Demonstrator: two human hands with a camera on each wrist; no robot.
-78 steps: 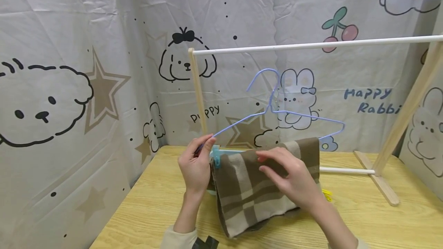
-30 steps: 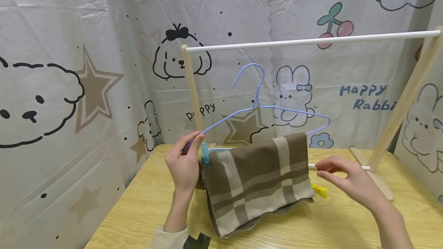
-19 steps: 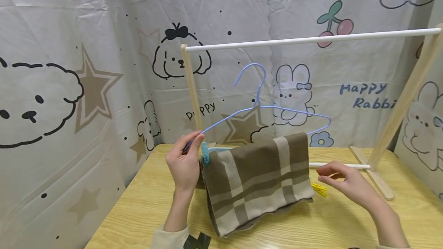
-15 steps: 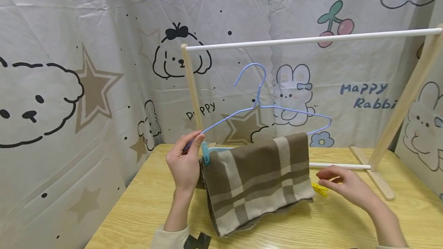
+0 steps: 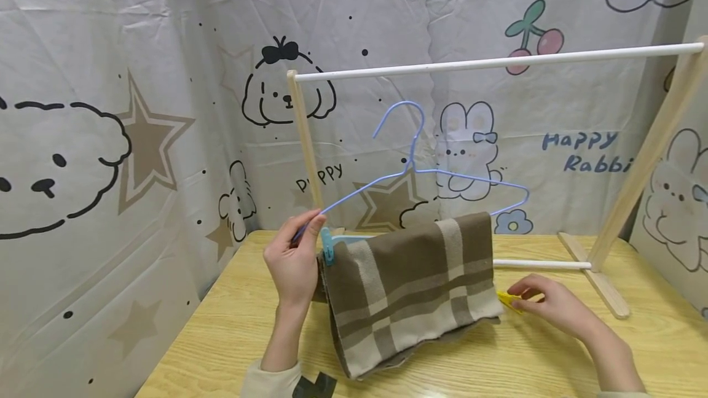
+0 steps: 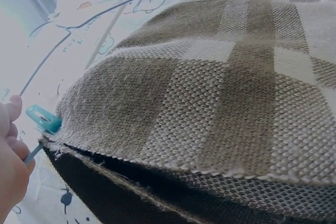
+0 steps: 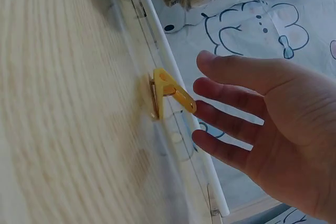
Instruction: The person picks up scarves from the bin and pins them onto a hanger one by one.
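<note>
My left hand (image 5: 294, 266) pinches the lower left corner of a blue-purple wire hanger (image 5: 365, 187) and keeps it upright. A brown and beige checked cloth (image 5: 417, 281) hangs folded over its bottom bar. A turquoise clothespin (image 5: 327, 246) clips the cloth's left end to the bar; the left wrist view shows this clothespin (image 6: 44, 118) close beside my fingers. Low on the right, my right hand (image 5: 561, 307) is at a yellow clothespin (image 5: 507, 302) on the table. In the right wrist view, the fingers are spread around one end of the yellow clothespin (image 7: 181, 98), without a closed grip.
A wooden rack with a white top rod (image 5: 487, 64) stands behind the hanger. Its lower white rod (image 5: 542, 265) and right foot (image 5: 594, 275) lie beyond my right hand. The wood-grain table (image 5: 221, 330) meets a printed curtain (image 5: 182, 140) at the back.
My right hand has left the front of the cloth, moved right, then lowered to the yellow clothespin. The left hand keeps its hold; hanger and cloth shifted slightly left in view.
</note>
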